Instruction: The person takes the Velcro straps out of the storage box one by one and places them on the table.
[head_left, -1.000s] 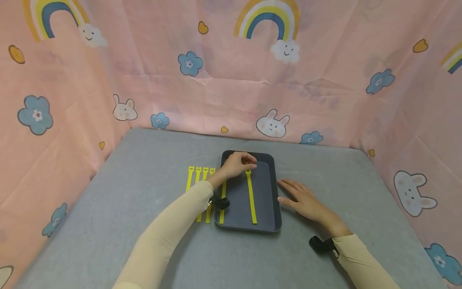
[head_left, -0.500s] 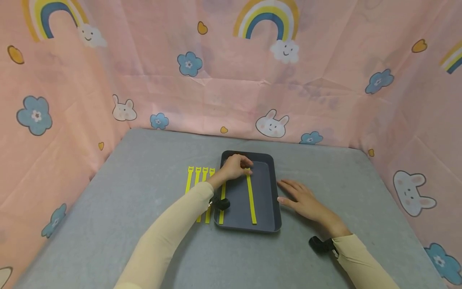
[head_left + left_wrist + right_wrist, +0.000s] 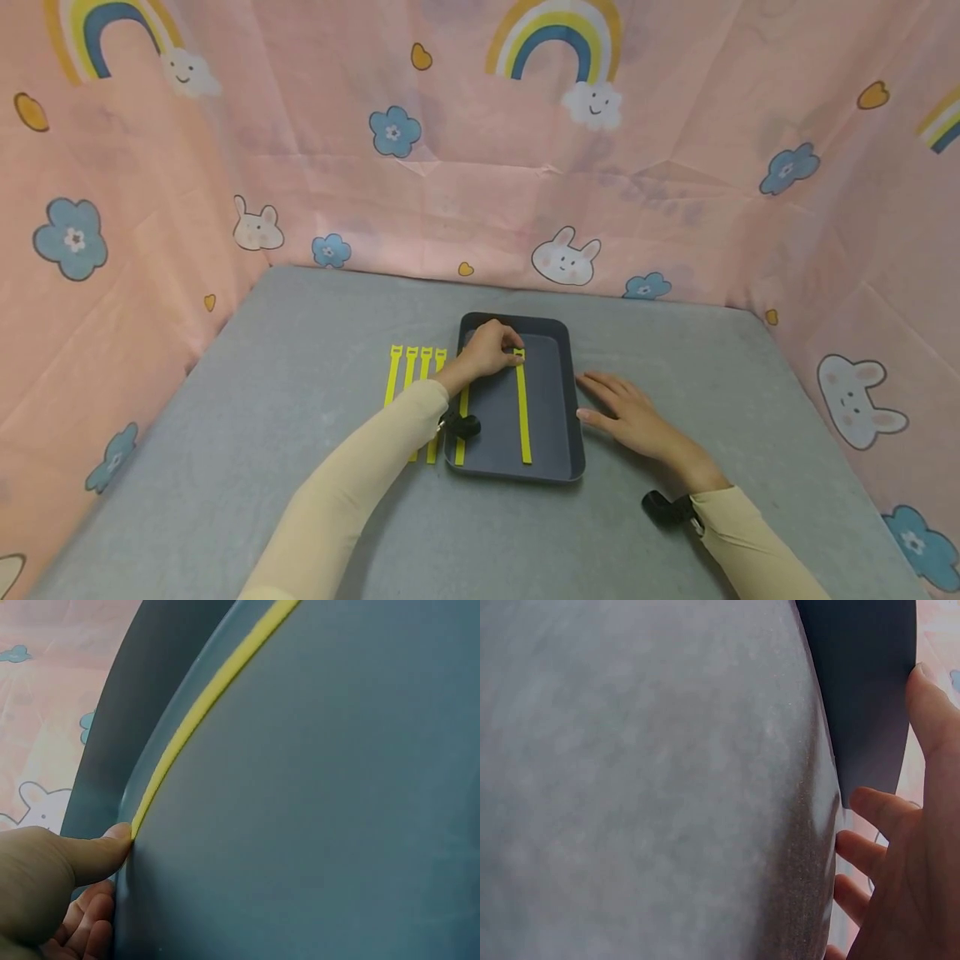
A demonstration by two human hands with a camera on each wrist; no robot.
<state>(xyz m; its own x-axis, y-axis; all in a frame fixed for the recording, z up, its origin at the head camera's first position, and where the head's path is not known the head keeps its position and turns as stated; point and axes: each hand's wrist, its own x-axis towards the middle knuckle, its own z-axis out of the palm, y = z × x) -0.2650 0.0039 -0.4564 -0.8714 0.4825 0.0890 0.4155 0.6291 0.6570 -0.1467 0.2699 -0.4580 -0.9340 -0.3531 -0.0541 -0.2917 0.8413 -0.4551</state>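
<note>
In the head view, a yellow hook-and-loop cable tie (image 3: 522,412) lies lengthwise along the middle of a dark grey rectangular tray (image 3: 551,471). My left hand (image 3: 489,348) reaches over the tray and pinches that tie at its slotted far end. The left wrist view shows the thumb (image 3: 97,855) against the end of the tie (image 3: 187,727); the index fingertip is hidden. A second yellow tie (image 3: 461,450) lies along the tray's left side, partly behind my left wrist. My right hand (image 3: 626,417) rests beside the tray's right wall, fingers extended, fingertips at the rim.
Several more yellow cable ties (image 3: 412,357) lie in a row on the grey tabletop (image 3: 315,358) left of the tray, partly covered by the left forearm. A pink patterned cloth (image 3: 450,200) encloses the table at the back and sides.
My left hand has lowered slightly and closed on the far end of the middle tie. That tie has shifted a little and lies straighter. The right hand has stayed in place.
</note>
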